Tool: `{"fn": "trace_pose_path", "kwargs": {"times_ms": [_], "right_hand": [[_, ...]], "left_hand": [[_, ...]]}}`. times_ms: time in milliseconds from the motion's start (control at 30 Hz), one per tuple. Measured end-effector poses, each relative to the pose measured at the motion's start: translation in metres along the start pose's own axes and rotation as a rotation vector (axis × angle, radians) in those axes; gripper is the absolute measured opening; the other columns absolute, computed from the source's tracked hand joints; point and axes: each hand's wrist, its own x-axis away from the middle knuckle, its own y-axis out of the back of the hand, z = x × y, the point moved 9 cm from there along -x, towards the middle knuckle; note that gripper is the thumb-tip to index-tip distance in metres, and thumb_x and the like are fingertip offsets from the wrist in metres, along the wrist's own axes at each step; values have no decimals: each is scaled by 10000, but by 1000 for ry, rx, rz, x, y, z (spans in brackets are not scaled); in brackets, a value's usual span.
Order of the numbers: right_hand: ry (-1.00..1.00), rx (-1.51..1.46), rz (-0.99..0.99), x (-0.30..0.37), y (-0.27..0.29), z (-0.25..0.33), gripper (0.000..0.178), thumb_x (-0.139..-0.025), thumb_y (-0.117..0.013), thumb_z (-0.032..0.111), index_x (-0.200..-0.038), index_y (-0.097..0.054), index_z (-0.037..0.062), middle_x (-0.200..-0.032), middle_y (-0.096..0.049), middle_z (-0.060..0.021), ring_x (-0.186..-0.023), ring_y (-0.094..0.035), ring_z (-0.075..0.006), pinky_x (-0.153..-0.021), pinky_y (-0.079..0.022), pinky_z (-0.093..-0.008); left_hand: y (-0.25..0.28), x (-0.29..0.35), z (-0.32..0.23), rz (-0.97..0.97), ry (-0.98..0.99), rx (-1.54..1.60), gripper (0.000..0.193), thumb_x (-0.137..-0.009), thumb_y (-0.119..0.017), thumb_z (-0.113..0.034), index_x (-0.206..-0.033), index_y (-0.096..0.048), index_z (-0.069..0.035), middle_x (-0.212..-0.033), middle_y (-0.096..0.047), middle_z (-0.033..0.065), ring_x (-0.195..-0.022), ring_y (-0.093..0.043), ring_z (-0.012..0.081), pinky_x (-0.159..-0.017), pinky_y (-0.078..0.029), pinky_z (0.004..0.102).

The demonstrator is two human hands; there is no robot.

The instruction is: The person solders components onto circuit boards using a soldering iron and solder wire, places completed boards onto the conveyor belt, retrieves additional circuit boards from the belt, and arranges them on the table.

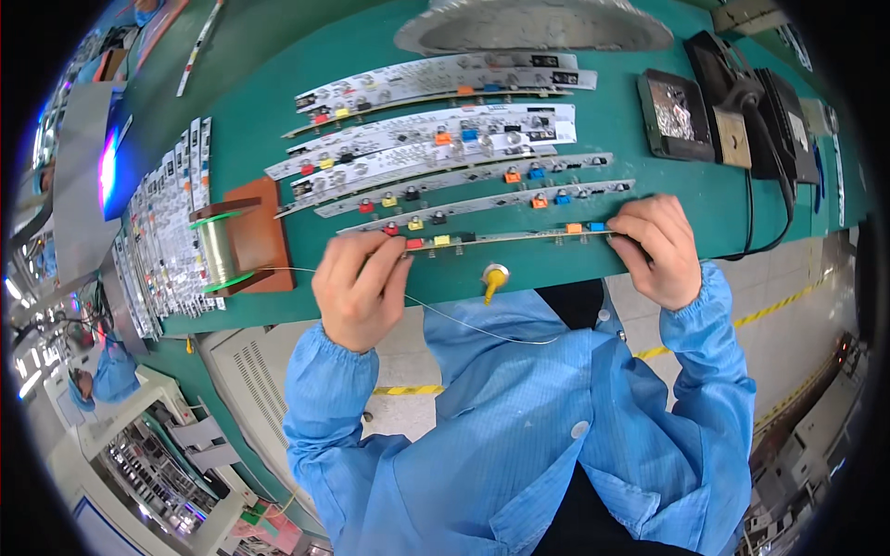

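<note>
A long, narrow circuit board (pixel 501 238) with red, yellow, orange and blue connectors is held on edge above the near side of the green table. My left hand (pixel 360 287) pinches its left end, and my right hand (pixel 656 248) grips the right end with thumb and fingers. Thin solder wire (pixel 464 324) passes by my left hand and curves out over my lap. It leads back to a solder spool (pixel 221 252) with green flanges on a brown stand (pixel 264 232). Just beyond my hands, several similar circuit boards (pixel 436 139) lie in a fanned row.
A soldering station (pixel 732 102) with a black cable and a dark tray (pixel 675 116) stand at the back right. More boards (pixel 167 222) are stacked at left. A metal hood (pixel 533 28) hangs at the far side. A yellow plug (pixel 495 280) sits near the front edge.
</note>
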Motion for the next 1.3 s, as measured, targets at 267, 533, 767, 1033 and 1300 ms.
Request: {"fn": "trace_pose_path", "kwargs": {"times_ms": [267,533,767,1033,1300], "right_hand": [[148,166,-156,7,4,11,325,-544,-676,-36,-860,-624,24,-911,-591,-128,-809,-556,-315,-715,-448,-420],[78,-16,-177,11,13,11,271,-594,-650,-65,-856,-630,0,-941,-589,-145,-823,-566,-313,-744,-459,-420],[-223,125,-132,-7,17,-24,206,-715,-652,-24,-921,-643,-15,-872,-586,-126,-788,-557,-251,-717,-421,-329],[-397,-209,-170,0,14,-44,129,-770,-636,-10,-897,-632,-30,-799,-572,-96,-710,-535,-173,-658,-425,-270],[-480,118,-157,6,16,-49,135,-800,-641,20,-928,-621,-19,-740,-567,-69,-672,-518,-139,-623,-419,-239]], "left_hand": [[4,15,2,-132,24,-6,259,-582,-728,68,-812,-651,-26,-874,-623,110,-777,-597,260,-637,-487,337],[14,21,1,-137,30,-13,242,-610,-687,88,-832,-649,-2,-893,-617,133,-789,-599,276,-662,-490,330],[28,9,47,-156,359,-120,157,-781,-620,25,-938,-631,30,-866,-614,137,-741,-614,237,-660,-490,301],[26,15,51,-127,429,42,43,-823,-615,-24,-821,-618,19,-755,-603,106,-627,-570,173,-579,-455,265],[6,13,50,-101,515,86,72,-832,-616,-46,-834,-630,24,-661,-600,86,-545,-546,130,-519,-441,255]]}}
